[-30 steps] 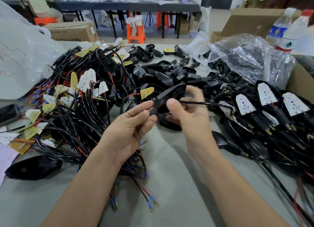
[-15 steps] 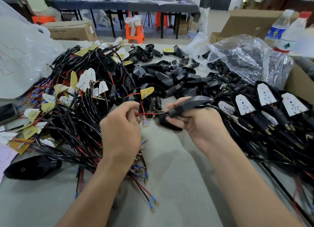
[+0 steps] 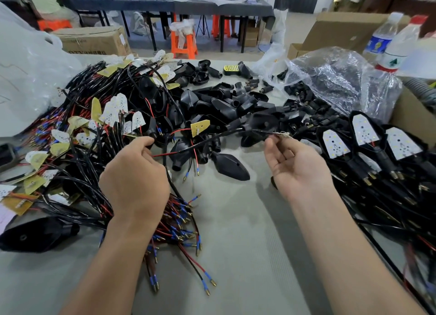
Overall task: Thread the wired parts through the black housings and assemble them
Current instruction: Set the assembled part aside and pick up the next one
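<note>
My left hand (image 3: 134, 182) grips the red and black leads of a wired part (image 3: 212, 139) beside the tangle of wired LED boards (image 3: 111, 112). The black cable runs up and right through a black housing (image 3: 259, 126) at the edge of the housing pile (image 3: 224, 102). My right hand (image 3: 297, 166) is palm up, its fingertips pinching the thin frayed end of that wire just right of the housing. One loose housing (image 3: 230, 166) lies on the table between my hands.
Assembled units with white LED boards (image 3: 335, 145) are heaped at the right, against a cardboard box (image 3: 412, 112). A clear plastic bag (image 3: 330, 79) and two bottles (image 3: 396, 48) stand behind. A larger black housing (image 3: 35, 237) lies at the lower left. Loose terminal ends (image 3: 179, 225) sit near my left wrist.
My right hand has let go of the housing body and moved right, now holding only the wire's thin end. My left hand has shifted left along the leads.
</note>
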`<act>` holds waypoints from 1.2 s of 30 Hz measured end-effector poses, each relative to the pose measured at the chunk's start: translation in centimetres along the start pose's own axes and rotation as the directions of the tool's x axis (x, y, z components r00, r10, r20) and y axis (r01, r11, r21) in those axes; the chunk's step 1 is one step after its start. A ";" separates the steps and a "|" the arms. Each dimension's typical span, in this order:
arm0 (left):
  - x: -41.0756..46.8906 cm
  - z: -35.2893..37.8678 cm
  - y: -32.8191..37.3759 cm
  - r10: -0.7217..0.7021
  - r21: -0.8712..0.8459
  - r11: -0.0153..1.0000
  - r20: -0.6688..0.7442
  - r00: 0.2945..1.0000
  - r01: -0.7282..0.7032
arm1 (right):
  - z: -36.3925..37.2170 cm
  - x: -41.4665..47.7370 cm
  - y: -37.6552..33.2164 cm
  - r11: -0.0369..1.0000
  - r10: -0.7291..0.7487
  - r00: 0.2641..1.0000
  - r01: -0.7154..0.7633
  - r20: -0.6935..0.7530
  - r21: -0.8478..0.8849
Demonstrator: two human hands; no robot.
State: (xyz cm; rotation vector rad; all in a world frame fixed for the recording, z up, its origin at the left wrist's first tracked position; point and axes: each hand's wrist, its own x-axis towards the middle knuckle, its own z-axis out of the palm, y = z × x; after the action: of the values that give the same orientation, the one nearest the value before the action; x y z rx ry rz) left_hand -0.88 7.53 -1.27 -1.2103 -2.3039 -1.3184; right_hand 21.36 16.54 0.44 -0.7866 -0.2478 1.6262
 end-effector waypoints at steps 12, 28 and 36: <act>-1.6 0.0 2.3 0.274 -0.500 0.857 0.649 0.710 0.126 | -0.6 0.1 1.7 0.626 -0.098 0.992 0.123 0.078 -0.770; 0.2 -0.4 1.2 0.355 -0.716 0.190 0.688 0.633 0.672 | -0.8 1.6 3.0 -0.445 -0.309 0.847 0.274 0.433 -0.853; -2.1 1.2 2.3 0.319 -0.671 0.741 0.369 0.873 0.013 | -1.3 1.1 2.9 -0.510 -0.265 0.792 0.369 0.549 -0.777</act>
State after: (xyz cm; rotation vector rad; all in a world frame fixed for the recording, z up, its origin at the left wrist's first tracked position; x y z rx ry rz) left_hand 2.42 7.94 -1.68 -2.0983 -1.9500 -2.0565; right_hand 19.82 16.61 -2.56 -1.6500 -2.0458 0.2076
